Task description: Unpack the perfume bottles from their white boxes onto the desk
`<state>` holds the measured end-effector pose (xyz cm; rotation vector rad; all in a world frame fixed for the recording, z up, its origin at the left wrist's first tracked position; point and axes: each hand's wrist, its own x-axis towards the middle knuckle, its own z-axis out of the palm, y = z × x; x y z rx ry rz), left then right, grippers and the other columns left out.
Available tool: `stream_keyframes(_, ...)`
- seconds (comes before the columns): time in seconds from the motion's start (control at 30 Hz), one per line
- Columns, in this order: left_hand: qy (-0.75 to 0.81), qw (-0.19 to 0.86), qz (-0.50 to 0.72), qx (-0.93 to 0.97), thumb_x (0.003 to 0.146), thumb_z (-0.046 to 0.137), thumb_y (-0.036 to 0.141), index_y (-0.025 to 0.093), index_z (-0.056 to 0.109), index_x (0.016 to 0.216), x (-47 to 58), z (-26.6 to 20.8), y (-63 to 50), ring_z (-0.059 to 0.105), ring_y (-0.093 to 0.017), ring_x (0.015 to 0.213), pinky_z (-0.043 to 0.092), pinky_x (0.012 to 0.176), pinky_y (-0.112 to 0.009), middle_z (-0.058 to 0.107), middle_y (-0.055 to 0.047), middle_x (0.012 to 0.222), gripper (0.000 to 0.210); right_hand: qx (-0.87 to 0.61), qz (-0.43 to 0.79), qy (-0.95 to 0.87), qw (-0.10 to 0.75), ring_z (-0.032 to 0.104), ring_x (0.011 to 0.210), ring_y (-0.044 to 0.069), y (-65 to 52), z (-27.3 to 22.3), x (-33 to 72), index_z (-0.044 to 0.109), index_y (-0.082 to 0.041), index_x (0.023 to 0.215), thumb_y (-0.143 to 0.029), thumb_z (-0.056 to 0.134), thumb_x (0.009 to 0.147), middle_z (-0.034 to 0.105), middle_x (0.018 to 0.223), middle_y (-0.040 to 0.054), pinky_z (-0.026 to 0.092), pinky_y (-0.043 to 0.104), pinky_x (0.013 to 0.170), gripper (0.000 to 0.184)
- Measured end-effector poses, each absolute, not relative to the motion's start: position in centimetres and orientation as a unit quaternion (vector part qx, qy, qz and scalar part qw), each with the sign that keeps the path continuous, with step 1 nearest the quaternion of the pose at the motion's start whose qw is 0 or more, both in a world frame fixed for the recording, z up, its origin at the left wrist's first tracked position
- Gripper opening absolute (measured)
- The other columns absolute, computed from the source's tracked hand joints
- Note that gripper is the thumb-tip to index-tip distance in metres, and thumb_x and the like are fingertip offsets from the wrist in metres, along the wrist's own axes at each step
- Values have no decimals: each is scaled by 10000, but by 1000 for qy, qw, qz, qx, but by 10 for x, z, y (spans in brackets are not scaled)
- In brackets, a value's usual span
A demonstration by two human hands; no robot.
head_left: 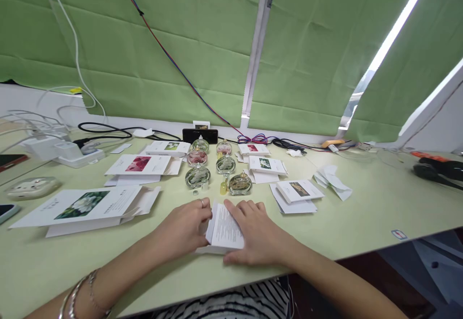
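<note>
Close to the front of the table, a small white box (227,230) with printed text faces up. My right hand (262,234) is closed round its right side, thumb at the near edge and fingers over the far edge. At the box's left end, the curled fingers of my left hand (186,225) pinch a flap; their tips are partly hidden. Just beyond stand several rounded glass perfume bottles (197,177), among them one with a gold-toned tint (240,184). A tiny yellow vial (224,185) and a small clear cap (205,185) are beside them.
Flattened white cartons with flower pictures lie to the left (119,208) and right (300,191). Crumpled paper (333,181) rests farther right. A black phone (200,136) leans at the back, near cables. A power strip (79,159) and an earbud case (32,187) are at left.
</note>
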<state>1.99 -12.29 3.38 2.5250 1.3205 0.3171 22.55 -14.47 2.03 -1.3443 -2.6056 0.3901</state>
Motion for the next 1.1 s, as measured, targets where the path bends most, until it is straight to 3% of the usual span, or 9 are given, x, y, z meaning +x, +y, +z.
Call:
stream_keyframes(0.2,463,208,105,855,656,569,214,206,620,759,-4,25,-132,580,-209,784,407,655,-274,609,-35,851,116,-465,113,-878,22,437,1103,379,-158,23,257,217,-179,1462,-604,684,592,506,1186,174,281,617,972,1075)
stream_keyframes(0.43,531,165,88,826,799,456,305,211,586,784,-48,19,-123,589,-206,696,427,611,-283,632,-34,790,162,-571,91,-816,3,424,1161,417,-178,48,314,265,-243,1451,-536,739,596,499,1253,167,271,627,980,1021)
stream_keyframes(0.57,560,102,113,814,840,427,369,224,619,1058,-61,21,-125,613,-278,967,479,814,-360,658,-60,1065,325,-587,86,-794,131,356,1256,389,-176,73,324,203,-284,1460,-621,636,688,415,1372,137,266,597,1015,947)
stream_keyframes(0.63,589,44,144,794,856,386,393,210,576,1180,-58,35,-128,559,-326,1100,447,911,-448,610,-83,1198,418,-558,147,-777,250,359,1272,361,-166,79,316,181,-299,1456,-635,620,701,369,1420,116,314,554,1015,936)
stream_keyframes(0.7,593,23,183,784,856,379,442,207,523,1255,-45,56,-130,535,-341,1134,429,938,-499,578,-102,1251,485,-476,265,-754,366,427,1235,336,-150,79,298,235,-295,1434,-652,602,708,411,1399,105,395,501,972,888)
stream_keyframes(0.77,552,75,233,797,837,430,534,257,445,1320,-24,80,-128,548,-310,1115,462,913,-462,551,-80,1293,558,-358,406,-712,448,513,1160,319,-130,75,272,361,-271,1369,-694,550,717,522,1301,102,462,462,907,799)
stream_keyframes(0.87,449,228,271,820,836,480,530,282,392,1350,8,102,-117,570,-258,1080,518,819,-363,528,-75,1323,578,-237,532,-613,533,564,1108,306,-106,68,228,490,-234,1247,-720,502,725,623,1166,93,504,435,858,714)
stream_keyframes(0.97,367,358,299,805,791,580,488,245,407,1328,26,102,-104,620,-215,931,536,708,-305,594,-93,1228,614,-225,568,-535,584,591,1078,275,-95,65,203,533,-223,1144,-651,511,770,665,1084,68,524,404,839,570)
stream_keyframes(1.1,398,375,390,741,740,634,497,199,522,1201,27,91,-97,620,-184,793,510,573,-247,649,-86,1092,560,-242,570,-532,577,598,1064,234,-98,64,202,519,-237,1088,-478,668,740,640,1132,46,528,365,842,449)
